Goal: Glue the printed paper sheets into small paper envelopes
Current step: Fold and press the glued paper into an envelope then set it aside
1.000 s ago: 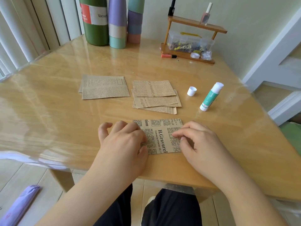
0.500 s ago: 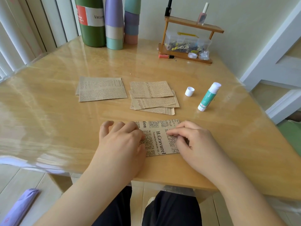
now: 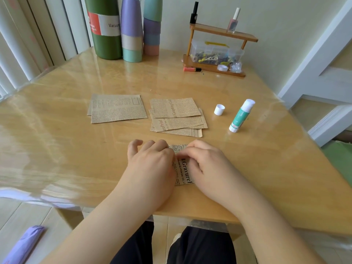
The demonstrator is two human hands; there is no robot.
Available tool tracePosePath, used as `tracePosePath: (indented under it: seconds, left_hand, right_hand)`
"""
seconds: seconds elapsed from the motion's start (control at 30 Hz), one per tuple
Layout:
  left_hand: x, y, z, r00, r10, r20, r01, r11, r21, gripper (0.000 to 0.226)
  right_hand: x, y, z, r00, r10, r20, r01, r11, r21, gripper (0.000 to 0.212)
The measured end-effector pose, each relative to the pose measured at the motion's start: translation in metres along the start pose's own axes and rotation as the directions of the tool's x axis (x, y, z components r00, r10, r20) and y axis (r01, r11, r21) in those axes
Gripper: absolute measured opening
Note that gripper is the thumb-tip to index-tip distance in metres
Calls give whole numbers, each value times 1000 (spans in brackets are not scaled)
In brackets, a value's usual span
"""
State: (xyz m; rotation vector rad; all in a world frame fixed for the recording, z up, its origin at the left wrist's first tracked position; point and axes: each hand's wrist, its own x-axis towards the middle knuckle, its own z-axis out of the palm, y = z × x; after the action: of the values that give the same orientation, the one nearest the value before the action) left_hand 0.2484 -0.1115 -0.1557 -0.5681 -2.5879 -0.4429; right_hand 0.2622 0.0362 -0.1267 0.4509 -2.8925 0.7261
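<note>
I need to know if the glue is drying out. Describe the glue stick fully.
The glue stick has a teal and white labelled body that looks plastic. It lies tilted on the table, right of the paper stacks, its white uncapped tip pointing away. Its white cap stands apart to its left. No hand touches it.

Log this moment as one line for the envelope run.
step: pressing fold | left hand: on printed sheet | right hand: on the sheet | glue stick: uncapped, lying right | cap: beside it

"Gravure" on the near paper sheet (image 3: 184,168); "Vacuum" on the green flask (image 3: 105,29).
</note>
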Motion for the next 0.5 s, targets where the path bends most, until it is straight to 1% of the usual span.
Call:
tracePosePath:
  seconds: [0.1, 0.17, 0.27, 0.33, 0.43, 0.5]
  left_hand:
    - [0, 1, 2, 1000, 24, -17, -24, 1000, -7, 12]
    - [-1, -4, 1, 999, 2, -36, -1, 1000, 15, 11]
    - [-4, -13, -3, 998, -51, -45, 52, 998, 26, 11]
    - [-8, -18, -5, 996, -75, -57, 76, 997, 17, 18]
    - [-11, -19, -6, 995, -79, -66, 79, 997, 0, 32]
    - [-12, -19, -6, 994, -85, -68, 86, 996, 8, 30]
  right_hand:
    - [3, 0, 4, 1000, -17, 8, 17, 1000, 2, 41]
    - [2, 6, 1, 1000, 0, -3, 0, 1000, 6, 39]
    - [-3, 20, -8, 997, 50, -60, -50, 999, 4, 38]
    - [-8, 29, -14, 992, 85, -98, -86, 996, -8, 38]
    - [-13, 35, -18, 987, 118, -109, -121, 993, -16, 39]
    - [-12, 34, -18, 987, 116, -110, -120, 992, -25, 38]
